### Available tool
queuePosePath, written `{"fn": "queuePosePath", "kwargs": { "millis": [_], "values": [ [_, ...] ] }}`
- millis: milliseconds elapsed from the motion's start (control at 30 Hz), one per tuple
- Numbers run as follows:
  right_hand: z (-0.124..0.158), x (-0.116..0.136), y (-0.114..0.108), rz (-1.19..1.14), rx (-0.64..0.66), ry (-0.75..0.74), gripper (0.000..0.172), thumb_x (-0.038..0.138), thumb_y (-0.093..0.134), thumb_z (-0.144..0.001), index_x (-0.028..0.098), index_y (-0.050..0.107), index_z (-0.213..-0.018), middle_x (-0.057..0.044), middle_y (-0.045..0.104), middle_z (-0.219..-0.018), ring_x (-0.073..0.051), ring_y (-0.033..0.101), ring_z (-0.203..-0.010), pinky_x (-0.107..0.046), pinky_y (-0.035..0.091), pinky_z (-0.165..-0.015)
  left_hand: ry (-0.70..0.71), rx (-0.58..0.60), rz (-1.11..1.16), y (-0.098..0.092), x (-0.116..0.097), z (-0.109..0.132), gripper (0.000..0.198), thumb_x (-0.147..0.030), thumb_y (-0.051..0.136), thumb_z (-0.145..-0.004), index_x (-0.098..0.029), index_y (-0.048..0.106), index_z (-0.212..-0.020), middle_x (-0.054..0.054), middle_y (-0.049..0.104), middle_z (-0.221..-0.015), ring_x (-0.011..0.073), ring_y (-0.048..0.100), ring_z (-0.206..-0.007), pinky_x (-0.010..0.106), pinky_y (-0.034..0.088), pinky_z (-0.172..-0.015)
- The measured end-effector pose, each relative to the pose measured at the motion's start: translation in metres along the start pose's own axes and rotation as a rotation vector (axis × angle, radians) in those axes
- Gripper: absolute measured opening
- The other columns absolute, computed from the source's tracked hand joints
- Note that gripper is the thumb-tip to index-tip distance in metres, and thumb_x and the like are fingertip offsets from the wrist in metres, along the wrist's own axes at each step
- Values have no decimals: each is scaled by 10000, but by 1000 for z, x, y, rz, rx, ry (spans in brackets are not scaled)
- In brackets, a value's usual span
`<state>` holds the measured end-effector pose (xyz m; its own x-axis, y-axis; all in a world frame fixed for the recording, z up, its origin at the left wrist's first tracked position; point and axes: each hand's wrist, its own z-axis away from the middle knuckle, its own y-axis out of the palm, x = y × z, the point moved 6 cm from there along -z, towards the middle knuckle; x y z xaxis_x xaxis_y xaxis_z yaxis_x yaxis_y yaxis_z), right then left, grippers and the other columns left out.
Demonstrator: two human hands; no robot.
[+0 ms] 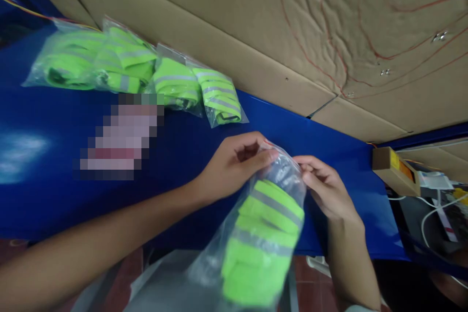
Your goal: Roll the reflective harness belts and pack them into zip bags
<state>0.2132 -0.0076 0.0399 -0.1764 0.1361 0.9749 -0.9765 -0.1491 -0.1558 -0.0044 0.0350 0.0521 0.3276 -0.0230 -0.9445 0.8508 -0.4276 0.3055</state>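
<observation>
A clear zip bag (283, 165) hangs between my two hands, its red-lined top edge uppermost. Inside it lies a folded neon-yellow reflective vest (261, 243) with grey stripes. My left hand (243, 158) pinches the left end of the bag's top edge between thumb and fingers. At the right end, the thumb and fingertips of my right hand (323, 183) close on the same edge. The bag's lower part hangs over the near side of the table, close to my body. Whether the zip is sealed along its whole length I cannot tell.
Several bagged neon vests (177, 83) lie in a row along the back of the blue table (190, 156), against a cardboard panel (226, 19). A blurred-out flat item (119, 136) lies at left. An open cardboard box (395, 170) and cables stand at right.
</observation>
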Motion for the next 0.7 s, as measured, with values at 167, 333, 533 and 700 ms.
{"fn": "queuePosePath", "kwargs": {
  "millis": [167,333,533,700],
  "values": [
    [-22,-16,-10,-21,29,132,262,436,854,-814,201,767,-889,6,593,-700,-86,488,-617,-212,394,-561,-93,-58,90,-13,38,-19,297,-402,764,-873,-153,625,-792,-10,657,-683,116,634,-655,221,481,-658],
    [-22,-19,-11,-28,-2,155,292,453,862,-800,189,761,-878,-12,627,-729,-96,527,-643,-220,430,-587,-59,-47,38,-17,39,-20,309,-424,736,-893,-154,615,-804,-5,661,-672,106,610,-639,222,447,-655],
    [-25,-21,-19,6,-39,186,337,488,871,-774,185,753,-861,-29,667,-747,-115,575,-665,-236,448,-601,-196,-105,85,-22,49,-23,377,-483,769,-850,-153,604,-774,-1,651,-756,118,642,-683,252,465,-697],
    [-29,-25,-21,42,-88,127,308,476,841,-808,187,736,-828,-21,661,-752,-120,575,-681,-250,438,-635,-158,-123,103,-25,48,-25,359,-445,780,-839,-153,593,-751,-8,629,-754,114,639,-684,252,492,-697]
  ]
}}
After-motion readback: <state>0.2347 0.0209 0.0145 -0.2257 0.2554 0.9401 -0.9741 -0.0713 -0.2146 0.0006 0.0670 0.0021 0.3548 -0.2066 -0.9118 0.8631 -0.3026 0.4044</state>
